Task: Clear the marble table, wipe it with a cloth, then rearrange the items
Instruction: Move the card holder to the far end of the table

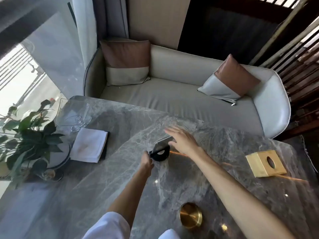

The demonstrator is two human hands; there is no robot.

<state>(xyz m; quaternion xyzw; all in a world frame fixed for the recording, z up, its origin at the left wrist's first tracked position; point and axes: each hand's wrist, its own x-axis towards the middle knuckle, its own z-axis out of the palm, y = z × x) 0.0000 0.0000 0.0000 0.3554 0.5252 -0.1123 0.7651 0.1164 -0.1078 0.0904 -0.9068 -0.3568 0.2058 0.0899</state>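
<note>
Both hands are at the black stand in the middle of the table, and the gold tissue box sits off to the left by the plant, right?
Not quite: the head view shows the gold tissue box on the right side of the table, away from the plant. Both hands, left and right, are at the black stand.

Grey veined marble tabletop [198, 178], glossy. At far left, potted plant [31, 140] on a round base, beside it a folded white cloth [89, 144] atop something dark. Near centre, black round stand [159, 153] with a tilted card. At right, gold tissue box [265, 163]; near front edge, brass round dish [190, 215].
</note>
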